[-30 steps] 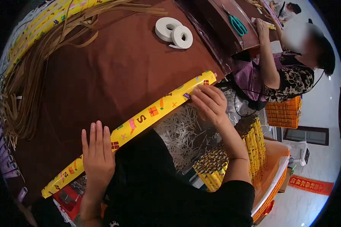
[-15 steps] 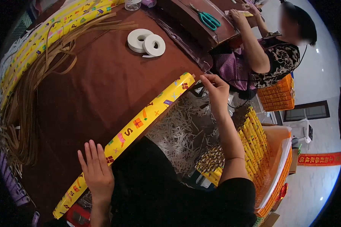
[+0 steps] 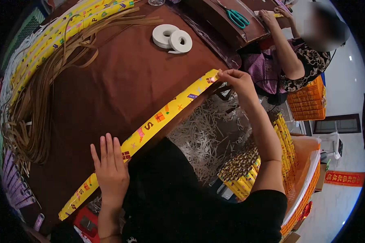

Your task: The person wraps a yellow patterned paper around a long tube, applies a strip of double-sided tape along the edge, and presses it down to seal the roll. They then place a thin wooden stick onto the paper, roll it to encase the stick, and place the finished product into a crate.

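A long yellow roll (image 3: 160, 117), printed with letters, gifts and carrots, lies slantwise along the table's near edge. Across its lower part rests my left hand (image 3: 112, 174), palm down with the fingers stretched out. At the far upper end, my right hand (image 3: 238, 82) pinches the roll's tip between thumb and forefinger. A small pale spot shows at those fingertips, too small to name. Beyond the roll, two rolls of white tape (image 3: 181, 41) lie on the brown tablecloth (image 3: 121, 81), one leaning on the other.
Brown strips (image 3: 38, 121) and yellow printed wraps (image 3: 69, 30) lie at left. Teal-handled scissors (image 3: 237, 18) rest on a brown box. White shreds (image 3: 194, 137) and a crate (image 3: 308, 182) of yellow rolls are at right. A co-worker (image 3: 290, 60) sits across, hands on a pale item.
The view has shifted, so the table's things appear farther right. My right hand's fingertips have closed in on the roll's upper end. My left hand stays flat on the roll.
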Demonstrator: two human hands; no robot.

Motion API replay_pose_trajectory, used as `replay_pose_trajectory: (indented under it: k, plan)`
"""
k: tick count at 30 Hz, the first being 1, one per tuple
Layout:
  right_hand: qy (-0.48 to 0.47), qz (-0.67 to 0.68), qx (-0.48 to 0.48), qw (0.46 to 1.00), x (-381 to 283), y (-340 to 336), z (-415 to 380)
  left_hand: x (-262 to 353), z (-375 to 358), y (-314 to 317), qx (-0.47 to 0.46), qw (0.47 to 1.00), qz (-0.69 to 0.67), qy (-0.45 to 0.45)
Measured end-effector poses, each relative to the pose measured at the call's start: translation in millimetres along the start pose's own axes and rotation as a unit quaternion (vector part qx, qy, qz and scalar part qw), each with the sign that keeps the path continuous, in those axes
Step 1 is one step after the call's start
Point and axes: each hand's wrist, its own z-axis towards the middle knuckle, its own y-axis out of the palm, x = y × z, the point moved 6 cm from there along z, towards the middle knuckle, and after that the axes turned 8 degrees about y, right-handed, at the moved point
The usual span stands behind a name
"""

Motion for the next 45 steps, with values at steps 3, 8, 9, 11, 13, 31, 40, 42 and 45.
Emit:
replay_pose_trajectory:
  k: [3,8,9,11,13,31,40,42,45]
  plan:
    - [0.102,0.053,-0.074,0.991,13.8,-3.6,14.7,0.1,-0.6,1.1,-0.003,1.0,-0.013,-0.001]
    - [0.164,0.162,-0.113,0.966,8.8,7.1,21.8,0.2,1.8,-0.8,0.0,1.0,-0.007,-0.014]
    - [0.156,0.177,-0.115,0.965,10.3,6.5,23.1,-0.5,2.7,-0.2,-0.01,1.0,-0.004,-0.015]
    - [0.113,0.219,-0.14,0.959,15.7,5.5,26.4,-2.4,2.8,-0.5,-0.022,1.0,0.0,-0.022]
    - [0.101,0.194,-0.1,0.971,17.5,6.0,15.8,-3.2,1.8,2.2,-0.046,0.999,-0.019,-0.019]
    - [-0.002,0.123,-0.007,0.992,42.9,3.1,4.7,-4.6,-1.8,-3.8,0.001,1.0,-0.003,0.025]
    - [-0.064,-0.299,0.12,0.945,35.7,-24.7,17.0,-10.2,-4.3,1.1,0.032,0.999,-0.02,-0.031]
    - [-0.179,-0.37,0.219,0.885,9.9,-22.2,-7.5,-11.3,-4.1,2.0,0.026,0.999,-0.005,-0.032]
    - [-0.389,-0.393,0.344,0.759,-32.0,14.9,-68.2,-10.2,-4.6,3.9,0.022,0.999,0.019,-0.033]
